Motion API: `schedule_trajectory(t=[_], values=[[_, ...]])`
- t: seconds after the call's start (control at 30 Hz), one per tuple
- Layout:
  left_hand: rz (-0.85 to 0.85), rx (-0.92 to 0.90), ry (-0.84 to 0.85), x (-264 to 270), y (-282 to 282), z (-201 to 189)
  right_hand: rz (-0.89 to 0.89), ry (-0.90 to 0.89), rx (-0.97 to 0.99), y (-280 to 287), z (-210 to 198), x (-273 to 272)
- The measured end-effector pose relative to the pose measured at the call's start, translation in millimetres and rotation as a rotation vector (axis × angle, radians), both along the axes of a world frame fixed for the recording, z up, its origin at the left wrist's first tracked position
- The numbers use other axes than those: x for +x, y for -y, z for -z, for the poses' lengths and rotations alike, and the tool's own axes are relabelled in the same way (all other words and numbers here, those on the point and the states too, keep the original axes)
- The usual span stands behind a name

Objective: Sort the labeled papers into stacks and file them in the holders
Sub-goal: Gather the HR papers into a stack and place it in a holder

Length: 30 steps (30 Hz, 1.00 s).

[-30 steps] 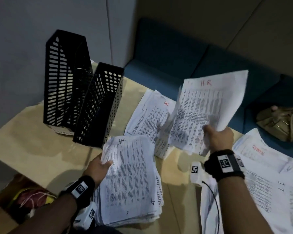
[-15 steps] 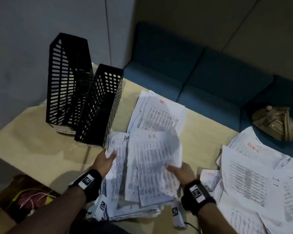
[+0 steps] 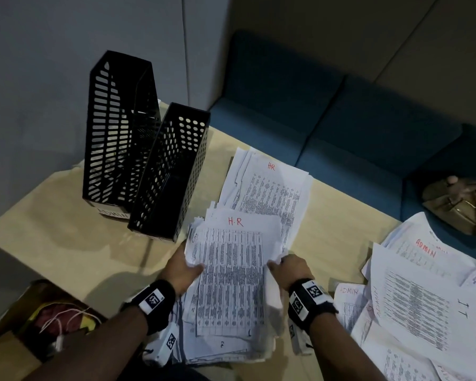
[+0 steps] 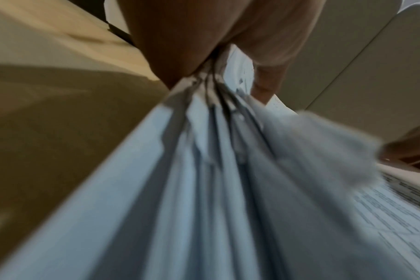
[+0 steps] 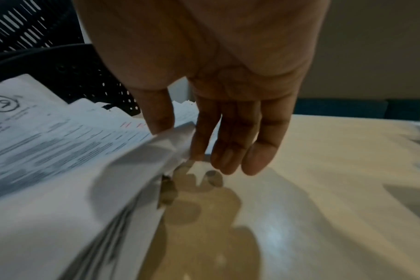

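Pale beige tabletop (image 3: 66, 243), grey wall panels behind, blue upholstered bench (image 3: 355, 127) along the far edge. My left hand (image 3: 180, 270) grips the near stack of white printed papers marked "HR" (image 3: 231, 284) at its left edge, thumb on top. My right hand (image 3: 290, 266) pinches its right edge. Two black perforated plastic file holders (image 3: 138, 149) stand upright just beyond, empty.

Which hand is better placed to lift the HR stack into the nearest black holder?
Probably the left hand. It grips the HR stack at its left edge, on the side of the nearer black holder. The right hand only pinches the far right edge, with its other fingers loose.
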<state>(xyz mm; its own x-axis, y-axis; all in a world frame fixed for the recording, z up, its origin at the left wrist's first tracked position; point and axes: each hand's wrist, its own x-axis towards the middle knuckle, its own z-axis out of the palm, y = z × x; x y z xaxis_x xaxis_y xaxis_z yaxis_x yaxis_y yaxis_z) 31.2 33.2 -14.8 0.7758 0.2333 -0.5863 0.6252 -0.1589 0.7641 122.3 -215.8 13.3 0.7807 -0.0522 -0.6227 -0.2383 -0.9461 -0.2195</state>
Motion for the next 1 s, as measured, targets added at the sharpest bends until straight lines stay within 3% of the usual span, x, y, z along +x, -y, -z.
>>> schedule_trajectory(t=[0.2, 0.33, 0.47, 0.63, 0.8, 0.9, 1.0], values=[[-0.017, -0.065, 0.017, 2, 1, -1, 0.073, 0.04, 0.014, -16, -8, 30], [0.027, 0.119, 0.047, 6, 3, 4, -0.003, 0.108, 0.097, -27, -11, 22], [0.018, 0.169, 0.003, 8, 4, 3, -0.106, 0.012, 0.06, -15, -6, 12], [0.04, 0.16, -0.03, 10, 3, 9, 0.008, 0.085, 0.255, -18, -8, 27], [0.027, 0.099, -0.005, 14, 3, 3, -0.155, 0.133, 0.175, -29, -1, 33], [0.038, 0.102, 0.024, 16, 4, -4, -0.196, 0.301, 0.106, -38, -1, 41], [0.056, 0.053, 0.041, 17, 9, -7, -0.442, 0.437, 0.218, -67, -11, 47]])
